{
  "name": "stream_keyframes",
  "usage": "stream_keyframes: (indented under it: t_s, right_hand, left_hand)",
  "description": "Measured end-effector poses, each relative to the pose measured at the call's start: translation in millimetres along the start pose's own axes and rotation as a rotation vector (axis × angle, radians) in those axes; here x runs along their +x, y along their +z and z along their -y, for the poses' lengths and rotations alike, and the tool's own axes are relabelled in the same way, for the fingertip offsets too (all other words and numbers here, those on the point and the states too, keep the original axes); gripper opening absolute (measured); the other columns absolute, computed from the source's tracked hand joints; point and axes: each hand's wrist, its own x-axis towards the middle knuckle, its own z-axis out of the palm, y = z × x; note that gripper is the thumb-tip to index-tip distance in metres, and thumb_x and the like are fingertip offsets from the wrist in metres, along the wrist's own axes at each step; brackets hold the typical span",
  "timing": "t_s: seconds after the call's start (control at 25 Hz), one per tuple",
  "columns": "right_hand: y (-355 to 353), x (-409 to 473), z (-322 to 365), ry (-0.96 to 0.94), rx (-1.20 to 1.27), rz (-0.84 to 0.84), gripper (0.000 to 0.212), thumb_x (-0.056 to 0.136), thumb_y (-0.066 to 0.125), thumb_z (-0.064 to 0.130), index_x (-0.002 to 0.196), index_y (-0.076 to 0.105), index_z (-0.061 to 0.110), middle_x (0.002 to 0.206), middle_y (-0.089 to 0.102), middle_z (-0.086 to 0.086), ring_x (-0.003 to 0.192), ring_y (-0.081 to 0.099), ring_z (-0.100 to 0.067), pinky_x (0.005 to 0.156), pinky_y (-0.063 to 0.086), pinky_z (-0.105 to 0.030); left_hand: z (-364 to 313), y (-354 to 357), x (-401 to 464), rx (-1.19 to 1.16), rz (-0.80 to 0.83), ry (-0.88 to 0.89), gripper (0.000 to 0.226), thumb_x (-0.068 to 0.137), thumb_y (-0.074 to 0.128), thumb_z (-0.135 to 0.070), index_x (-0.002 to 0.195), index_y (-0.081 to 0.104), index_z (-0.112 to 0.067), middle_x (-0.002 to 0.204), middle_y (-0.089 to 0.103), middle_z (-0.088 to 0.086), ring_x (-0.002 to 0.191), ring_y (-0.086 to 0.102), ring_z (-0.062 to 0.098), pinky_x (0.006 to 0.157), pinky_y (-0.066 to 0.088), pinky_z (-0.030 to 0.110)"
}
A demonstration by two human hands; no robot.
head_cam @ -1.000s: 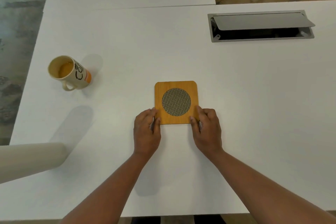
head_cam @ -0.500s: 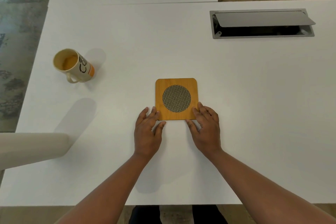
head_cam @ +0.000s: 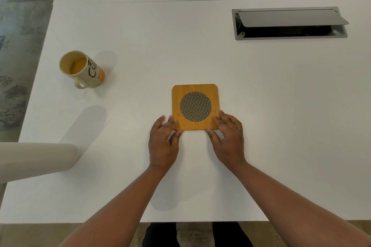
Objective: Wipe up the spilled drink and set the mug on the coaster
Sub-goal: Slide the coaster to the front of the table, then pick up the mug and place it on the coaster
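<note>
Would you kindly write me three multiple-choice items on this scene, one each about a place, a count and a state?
1. Where does the mug stand relative to the coaster?
A. On it
B. To its left and farther back on the table
C. To its right

2. How many hands touch the coaster?
A. None
B. One
C. Two

3. How is the flap of the hatch at the far right?
A. Raised, with the dark opening showing
B. Shut flush
C. Missing

Answers:
1. B, since the mug stands apart on the bare table, left of the coaster and farther away.
2. C, since the left hand and the right hand both lay fingers on its near corners.
3. A, since the grey flap sits tilted above a dark slot.
</note>
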Motion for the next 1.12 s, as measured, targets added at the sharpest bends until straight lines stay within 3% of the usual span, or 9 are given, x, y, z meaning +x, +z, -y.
stream_keyframes:
  t_s: [0.16,0.28,0.4,0.48,0.56,0.68,0.88,1.0,1.12]
  right_hand:
    - [-2,1,0,0.007,0.044,0.027,0.047,0.087,0.071,0.031,0.126,0.066,0.007,0.14,0.059,-0.011,0.131,0.047,-0.028,0.11,0.038,-0.037]
    - [-7,8,15,0.187,0.174,-0.023,0.039,0.082,0.067,0.029,0.119,0.069,0.013,0.137,0.059,-0.006,0.13,0.045,-0.024,0.108,0.037,-0.04]
    - [-7,33,45,0.396,0.147,-0.101,0.027,0.083,0.064,0.022,0.109,0.069,0.023,0.128,0.062,0.005,0.124,0.048,-0.02,0.101,0.034,-0.043]
    - [2,53,70,0.362,0.245,-0.069,0.024,0.085,0.063,0.017,0.108,0.07,0.02,0.118,0.066,0.005,0.113,0.056,-0.018,0.098,0.043,-0.041]
    - [18,73,103,0.313,0.428,0.074,0.017,0.09,0.062,0.014,0.104,0.071,0.016,0.101,0.069,0.005,0.089,0.062,-0.008,0.082,0.054,-0.036]
    - [50,100,158,0.232,0.549,0.347,0.014,0.093,0.062,0.013,0.098,0.073,0.02,0.075,0.066,0.01,0.056,0.054,0.001,0.054,0.045,-0.02]
    - [105,132,238,0.212,0.658,0.65,0.016,0.095,0.063,0.023,0.105,0.075,0.022,0.088,0.073,0.006,0.075,0.064,-0.007,0.071,0.055,-0.024]
    - [131,140,273,0.251,0.717,0.76,0.021,0.098,0.062,0.026,0.113,0.073,0.018,0.088,0.071,0.001,0.074,0.061,-0.012,0.072,0.055,-0.026]
    - [155,144,295,0.314,0.783,0.79,0.02,0.097,0.062,0.027,0.106,0.076,0.015,0.083,0.069,-0.003,0.07,0.059,-0.013,0.072,0.055,-0.029]
  left_hand:
    - [0,-1,0,-0.016,0.017,-0.014,0.036,0.089,0.075,-0.014,0.124,0.071,-0.01,0.135,0.066,0.003,0.137,0.038,0.008,0.11,0.036,0.031]
    - [-2,-8,2,-0.102,0.037,-0.087,0.036,0.088,0.077,-0.017,0.123,0.069,-0.013,0.132,0.064,-0.004,0.134,0.043,0.006,0.11,0.038,0.028]
    - [-6,-26,15,-0.229,-0.059,-0.236,0.034,0.088,0.077,-0.018,0.121,0.067,-0.021,0.124,0.063,-0.012,0.123,0.055,0.008,0.109,0.047,0.036]
    - [-4,-45,27,-0.248,-0.155,-0.263,0.037,0.089,0.075,-0.017,0.124,0.063,-0.023,0.126,0.06,-0.011,0.123,0.055,0.011,0.107,0.048,0.04]
    - [4,-66,41,-0.228,-0.223,-0.233,0.044,0.09,0.074,-0.015,0.13,0.057,-0.021,0.134,0.053,-0.006,0.128,0.05,0.014,0.108,0.046,0.04]
    - [25,-96,69,-0.226,-0.339,-0.297,0.056,0.093,0.071,-0.016,0.142,0.045,-0.019,0.145,0.042,-0.003,0.137,0.042,0.015,0.113,0.04,0.036]
    - [45,-135,119,-0.382,-0.533,-0.579,0.046,0.101,0.059,-0.025,0.144,0.043,-0.022,0.15,0.044,-0.002,0.132,0.047,0.014,0.103,0.041,0.025]
    - [59,-145,137,-0.453,-0.61,-0.6,0.028,0.104,0.051,-0.027,0.129,0.06,-0.02,0.129,0.063,-0.003,0.117,0.06,0.013,0.099,0.052,0.029]
    - [63,-152,147,-0.49,-0.634,-0.597,0.019,0.105,0.051,-0.024,0.11,0.068,-0.022,0.105,0.071,-0.005,0.097,0.067,0.01,0.085,0.058,0.028]
